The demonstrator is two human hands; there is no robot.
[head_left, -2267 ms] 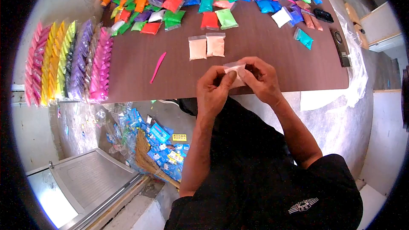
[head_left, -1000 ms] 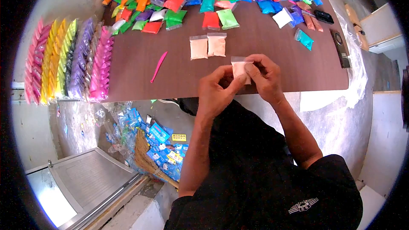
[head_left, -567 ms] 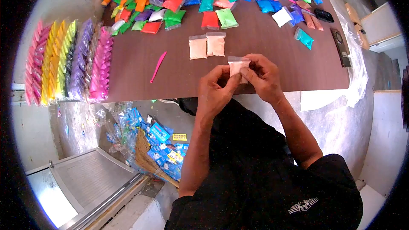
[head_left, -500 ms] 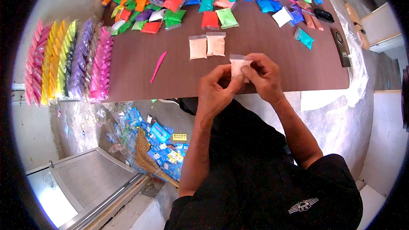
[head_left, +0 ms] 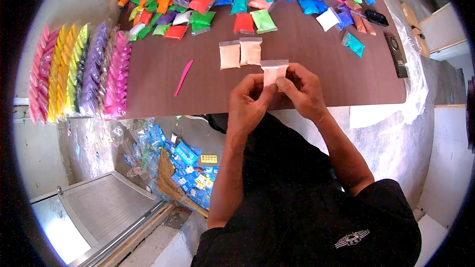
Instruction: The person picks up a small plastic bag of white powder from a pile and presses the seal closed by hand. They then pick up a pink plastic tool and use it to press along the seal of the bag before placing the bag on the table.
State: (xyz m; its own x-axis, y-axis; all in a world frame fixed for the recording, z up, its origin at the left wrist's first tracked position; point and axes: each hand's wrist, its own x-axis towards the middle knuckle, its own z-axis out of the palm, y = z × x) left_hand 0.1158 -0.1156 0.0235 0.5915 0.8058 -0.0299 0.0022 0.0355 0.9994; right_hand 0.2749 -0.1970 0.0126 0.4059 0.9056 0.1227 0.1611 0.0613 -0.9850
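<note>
A small clear bag of pale peach material [head_left: 274,73] is held upright near the table's front edge, its clear top strip facing away from me. My left hand [head_left: 248,100] pinches its lower left part between thumb and fingers. On the right side, my right hand [head_left: 304,90] grips the same bag, thumb on its front. Just beyond, two similar peach bags lie side by side, the left one [head_left: 229,55] touching the right one [head_left: 251,52]. A pink plastic knife [head_left: 183,78] rests on the brown table [head_left: 158,74] to the left.
Many colourful bags [head_left: 203,4] are piled along the far side. Strips of twisted packets [head_left: 79,71] stand at the left edge. A teal bag [head_left: 353,44], a black object [head_left: 376,18] and a dark box [head_left: 396,54] lie right. A broom [head_left: 170,180] and blue packets are below.
The held bag has moved slightly left and turned so its front shows more squarely. Both hands have shifted a little with it, with the thumbs now lower on the bag.
</note>
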